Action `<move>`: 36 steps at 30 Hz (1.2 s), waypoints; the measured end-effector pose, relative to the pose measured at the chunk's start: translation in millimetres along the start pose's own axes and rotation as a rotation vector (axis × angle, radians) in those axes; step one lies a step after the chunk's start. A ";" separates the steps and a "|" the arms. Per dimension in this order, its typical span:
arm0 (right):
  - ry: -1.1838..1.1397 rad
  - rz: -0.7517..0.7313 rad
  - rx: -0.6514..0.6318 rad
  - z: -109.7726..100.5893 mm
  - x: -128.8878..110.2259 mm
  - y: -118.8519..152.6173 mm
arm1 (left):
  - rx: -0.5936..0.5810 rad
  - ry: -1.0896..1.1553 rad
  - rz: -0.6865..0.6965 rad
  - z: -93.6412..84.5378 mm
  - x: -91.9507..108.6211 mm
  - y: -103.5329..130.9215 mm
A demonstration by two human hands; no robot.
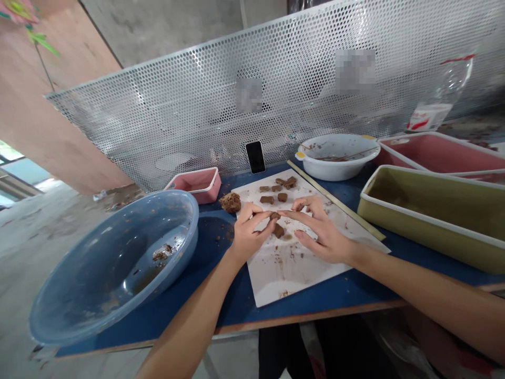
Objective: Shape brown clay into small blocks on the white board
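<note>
My left hand (252,231) pinches a small brown clay-like piece (275,216) between thumb and fingers, above the white board (272,287). My right hand (325,234) is open, its fingers spread, with the index fingertip against or very near the far side of that piece. Just below it, another brown lump (279,230) lies on the board. Farther back are several short brown pieces, among them a block (267,199) and a shorter one (282,197). A crumbly brown mass (230,202) sits at the board's left edge.
To the left stands a large blue basin (185,210) with murky residue. A small pink tray (209,192), a phone (255,157) and a white basin (335,169) line the back. A wooden strip (339,202) borders the board; a green trough (426,226) and pink trough (426,139) stand right.
</note>
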State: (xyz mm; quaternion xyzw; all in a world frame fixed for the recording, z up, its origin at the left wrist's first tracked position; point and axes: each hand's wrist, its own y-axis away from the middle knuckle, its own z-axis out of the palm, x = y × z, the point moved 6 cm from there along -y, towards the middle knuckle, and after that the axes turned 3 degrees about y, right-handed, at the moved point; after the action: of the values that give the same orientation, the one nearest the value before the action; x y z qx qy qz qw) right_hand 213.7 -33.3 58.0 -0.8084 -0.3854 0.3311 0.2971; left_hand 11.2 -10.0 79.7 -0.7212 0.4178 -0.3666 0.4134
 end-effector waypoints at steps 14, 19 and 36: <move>0.058 0.047 -0.025 1.9 4.7 1.7 | -0.039 0.156 -0.143 5.3 -5.2 -3.2; 0.056 0.022 -0.011 0.6 4.0 0.6 | -0.077 0.227 -0.276 8.2 -13.4 -2.3; 0.131 0.067 -0.088 2.7 9.3 -1.3 | -0.222 0.482 -0.639 21.4 -24.8 1.8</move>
State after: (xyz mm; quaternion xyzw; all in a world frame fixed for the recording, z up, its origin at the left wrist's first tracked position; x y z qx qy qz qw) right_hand 215.6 -24.4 54.4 -0.8531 -0.3519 0.2703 0.2745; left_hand 19.9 18.1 65.2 -0.7482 0.2950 -0.5876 0.0887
